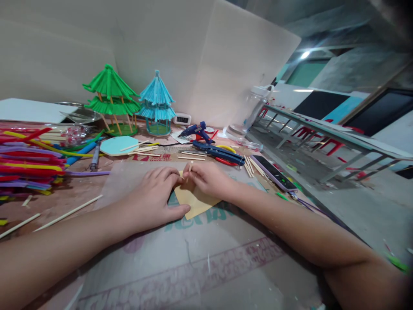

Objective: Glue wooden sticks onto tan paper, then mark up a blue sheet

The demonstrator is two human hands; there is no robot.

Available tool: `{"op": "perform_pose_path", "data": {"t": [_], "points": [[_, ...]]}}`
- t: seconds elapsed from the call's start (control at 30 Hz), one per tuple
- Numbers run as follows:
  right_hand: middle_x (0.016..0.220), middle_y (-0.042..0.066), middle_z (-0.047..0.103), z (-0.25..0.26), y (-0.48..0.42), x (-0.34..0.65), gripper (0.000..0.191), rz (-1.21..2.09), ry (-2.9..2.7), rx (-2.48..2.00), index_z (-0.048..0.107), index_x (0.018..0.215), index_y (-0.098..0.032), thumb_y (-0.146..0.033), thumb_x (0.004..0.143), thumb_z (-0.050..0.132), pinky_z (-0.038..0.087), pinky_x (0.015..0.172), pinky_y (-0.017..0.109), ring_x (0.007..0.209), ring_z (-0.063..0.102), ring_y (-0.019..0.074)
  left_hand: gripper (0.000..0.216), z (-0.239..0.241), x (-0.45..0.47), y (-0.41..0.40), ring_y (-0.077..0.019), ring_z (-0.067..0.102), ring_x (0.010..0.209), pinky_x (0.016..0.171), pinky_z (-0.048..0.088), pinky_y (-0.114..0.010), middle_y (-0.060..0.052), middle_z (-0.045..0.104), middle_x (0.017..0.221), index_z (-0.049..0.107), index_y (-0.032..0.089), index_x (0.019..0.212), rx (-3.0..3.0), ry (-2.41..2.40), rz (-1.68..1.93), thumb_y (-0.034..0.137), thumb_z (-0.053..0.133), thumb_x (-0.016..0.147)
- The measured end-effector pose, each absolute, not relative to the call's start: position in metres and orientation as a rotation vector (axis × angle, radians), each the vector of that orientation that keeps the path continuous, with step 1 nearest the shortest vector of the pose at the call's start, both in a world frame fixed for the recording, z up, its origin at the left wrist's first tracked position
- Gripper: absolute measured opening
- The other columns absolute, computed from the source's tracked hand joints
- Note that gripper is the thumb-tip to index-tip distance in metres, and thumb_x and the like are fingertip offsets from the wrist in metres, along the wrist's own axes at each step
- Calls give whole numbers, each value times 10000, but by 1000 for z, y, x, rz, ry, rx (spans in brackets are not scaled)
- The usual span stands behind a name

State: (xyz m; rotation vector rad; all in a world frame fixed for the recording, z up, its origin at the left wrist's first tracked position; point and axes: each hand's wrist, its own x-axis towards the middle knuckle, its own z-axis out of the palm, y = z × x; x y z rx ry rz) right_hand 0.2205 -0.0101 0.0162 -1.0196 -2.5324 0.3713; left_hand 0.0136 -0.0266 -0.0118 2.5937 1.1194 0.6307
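Observation:
My left hand point(154, 196) lies flat, fingers together, pressing down on a tan piece of card point(193, 201) on the table. My right hand point(209, 178) rests on the card's far edge and pinches a short wooden stick point(190, 167) upright between thumb and fingers. The two hands touch over the card. The card lies on a sheet of printed cardboard point(200, 254).
A green straw pavilion point(111, 99) and a blue one point(157, 103) stand at the back. Coloured straws point(29, 165) pile up at left. A blue glue gun point(196, 130), blue pliers point(219, 153), loose sticks point(193, 156) and a phone point(273, 172) lie beyond my hands.

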Motion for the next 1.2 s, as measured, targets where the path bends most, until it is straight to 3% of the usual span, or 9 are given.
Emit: {"op": "perform_pose_path", "data": {"t": [0.8, 0.9, 1.2], "points": [[909, 69, 756, 14, -10, 220, 155, 328, -2582, -948, 645, 896, -183, -200, 971, 510, 467, 746, 268, 830, 683, 190, 378, -8, 14, -28, -342, 546, 1151, 1008, 451, -515, -122, 603, 1182, 600, 181, 966, 2587, 1120, 578, 518, 658, 803], [854, 64, 746, 15, -9, 221, 151, 264, -2526, -1036, 644, 874, -180, -178, 959, 519, 456, 724, 269, 793, 673, 189, 436, -8, 14, -28, -354, 534, 1191, 1025, 443, -525, -130, 597, 1227, 615, 178, 1049, 2573, 1136, 596, 533, 659, 801], [883, 81, 749, 14, -9, 222, 157, 304, -2542, -1014, 644, 883, -173, -192, 954, 506, 464, 733, 280, 809, 678, 202, 422, -9, 14, -28, -346, 534, 1195, 1035, 439, -532, -130, 593, 1235, 620, 174, 1047, 2568, 1117, 605, 519, 659, 807]]}}
